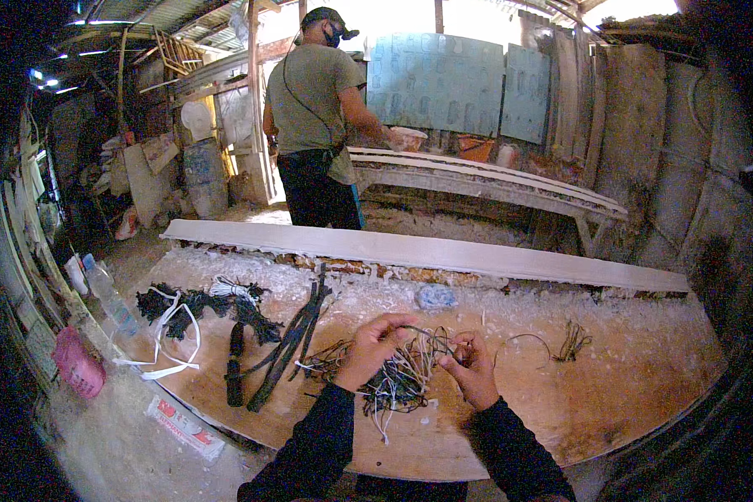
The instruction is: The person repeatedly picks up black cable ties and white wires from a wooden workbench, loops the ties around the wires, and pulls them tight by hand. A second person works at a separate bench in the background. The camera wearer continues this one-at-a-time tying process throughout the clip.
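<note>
My left hand [370, 347] and my right hand [470, 365] are both closed on a tangled bundle of thin pale and dark fibre strands [406, 372], held just above a dusty wooden board [611, 393]. Loose strands hang down from the bundle toward me. A small separate tuft of strands [571, 341] lies on the board to the right of my right hand. Dark sleeves cover both my forearms.
Left on the board lie black strips [291, 343], a dark fibre clump [194, 303] with white straps [169, 351]. A long pale plank [410, 249] crosses behind. A plastic bottle [107, 294] and pink pouch [77, 365] sit left. Another person [316, 125] stands at a far bench.
</note>
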Demonstrator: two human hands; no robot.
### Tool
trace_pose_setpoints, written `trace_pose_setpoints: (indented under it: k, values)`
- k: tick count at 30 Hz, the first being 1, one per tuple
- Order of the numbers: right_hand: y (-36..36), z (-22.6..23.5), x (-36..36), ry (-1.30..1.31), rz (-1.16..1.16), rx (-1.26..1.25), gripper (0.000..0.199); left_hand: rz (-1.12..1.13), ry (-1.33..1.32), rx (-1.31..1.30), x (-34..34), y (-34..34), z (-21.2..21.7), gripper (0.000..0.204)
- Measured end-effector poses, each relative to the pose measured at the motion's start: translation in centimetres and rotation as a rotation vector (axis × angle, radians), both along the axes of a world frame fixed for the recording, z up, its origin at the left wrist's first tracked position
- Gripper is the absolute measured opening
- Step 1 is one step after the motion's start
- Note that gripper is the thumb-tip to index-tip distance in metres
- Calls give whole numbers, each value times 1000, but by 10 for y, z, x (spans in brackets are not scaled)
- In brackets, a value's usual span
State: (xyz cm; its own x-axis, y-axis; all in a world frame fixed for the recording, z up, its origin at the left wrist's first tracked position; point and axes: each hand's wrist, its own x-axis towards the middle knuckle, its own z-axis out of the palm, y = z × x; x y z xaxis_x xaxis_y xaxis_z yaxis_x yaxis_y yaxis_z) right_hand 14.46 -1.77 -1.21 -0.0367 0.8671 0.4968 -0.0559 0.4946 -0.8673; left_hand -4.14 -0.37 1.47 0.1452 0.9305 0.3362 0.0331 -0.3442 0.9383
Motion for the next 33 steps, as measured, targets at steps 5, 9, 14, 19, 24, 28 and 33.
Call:
trace_pose_setpoints:
  k: [5, 9, 14, 19, 24, 28, 33]
  values:
    - [3, 4, 13, -153, 137, -332, 25, 151, -130, -3, -23, 5, 5, 19]
    - [8, 3, 26, 29, 352, -530, 25, 195, -127, 39, -28, 10, 0, 19]
    - [14, 7, 41, 305, 427, -388, 18, 272, 89, 177, -30, 17, -6, 19]
    - [21, 15, 58, 620, 492, -269, 16, 267, 122, 112, -32, 20, -11, 19]
    - [23, 18, 63, 787, 389, -192, 18, 347, 314, 178, -36, 20, -13, 17]
    - [22, 19, 63, 904, 312, -189, 28, 407, 503, 223, -36, 17, -13, 18]
    - [20, 16, 66, 869, 358, -178, 30, 412, 538, 126, -33, 17, -15, 19]
